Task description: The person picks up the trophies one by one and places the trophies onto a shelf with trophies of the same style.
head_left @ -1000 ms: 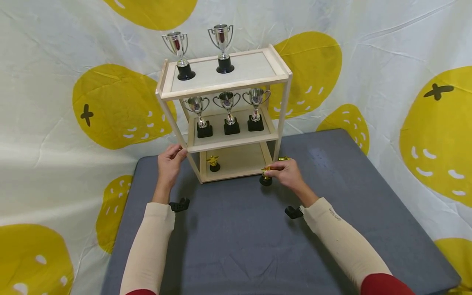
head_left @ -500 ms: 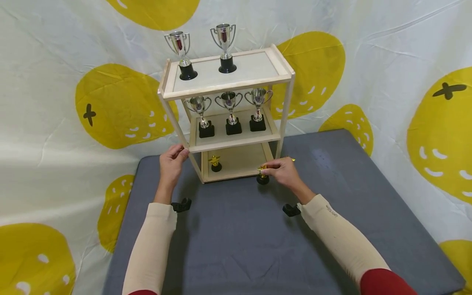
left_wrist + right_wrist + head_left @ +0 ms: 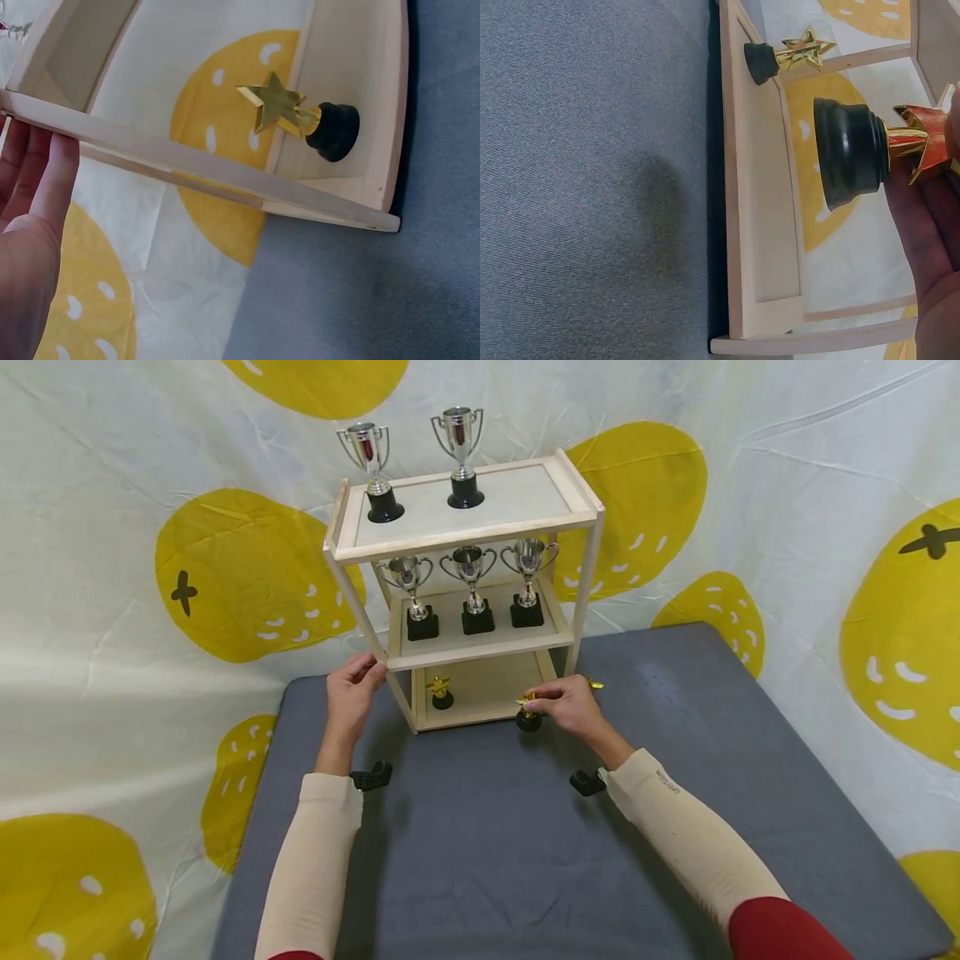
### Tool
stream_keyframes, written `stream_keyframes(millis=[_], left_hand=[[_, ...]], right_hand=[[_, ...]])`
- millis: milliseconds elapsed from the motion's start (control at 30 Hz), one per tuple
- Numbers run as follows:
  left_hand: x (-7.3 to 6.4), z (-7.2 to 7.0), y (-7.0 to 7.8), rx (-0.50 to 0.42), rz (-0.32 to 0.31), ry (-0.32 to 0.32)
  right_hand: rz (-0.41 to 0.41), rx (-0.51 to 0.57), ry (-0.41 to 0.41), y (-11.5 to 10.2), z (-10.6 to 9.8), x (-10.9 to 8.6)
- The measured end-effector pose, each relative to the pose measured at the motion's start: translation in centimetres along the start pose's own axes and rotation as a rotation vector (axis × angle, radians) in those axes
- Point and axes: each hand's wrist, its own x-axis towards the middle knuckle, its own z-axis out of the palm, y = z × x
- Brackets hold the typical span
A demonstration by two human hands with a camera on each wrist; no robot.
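Observation:
My right hand (image 3: 573, 706) pinches a small star trophy (image 3: 851, 154) by its gold star. Its round black base hangs free, in front of the bottom tier's right end in the head view. Another gold star trophy (image 3: 281, 105) stands upright on the left part of that bottom tier. My left hand (image 3: 351, 697) holds the left front post of the wooden shelf (image 3: 480, 653) near the middle tier, with fingers behind the post in the left wrist view. Past my right hand a gold tip (image 3: 596, 685) shows, the rest hidden.
Two silver cup trophies (image 3: 463, 460) stand on the top tier. Three more silver cups (image 3: 476, 585) with square black bases line the middle tier. The shelf stands on a grey cloth-covered table (image 3: 465, 843), before a white curtain (image 3: 90, 568) with yellow fruit prints.
My right hand has moved a little left with the star trophy, nearer the bottom tier. The left hand stays at the post. The head view has shifted slightly.

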Motion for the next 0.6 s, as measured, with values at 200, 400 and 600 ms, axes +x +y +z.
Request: stream_keyframes(millis=[200, 400, 600], left_hand=[[-0.1, 0.0, 0.2, -0.024, -0.001, 0.001], [-0.1, 0.0, 0.4, -0.009, -0.015, -0.007], [-0.1, 0.0, 0.3, 0.014, -0.009, -0.02]], right_hand=[[-0.005, -0.01, -0.006, 0.6, 0.3, 0.6], [-0.003, -0.037, 0.005, 3.7, 1.0, 1.8], [0.006, -0.034, 0.017, 4.1, 1.2, 2.2]])
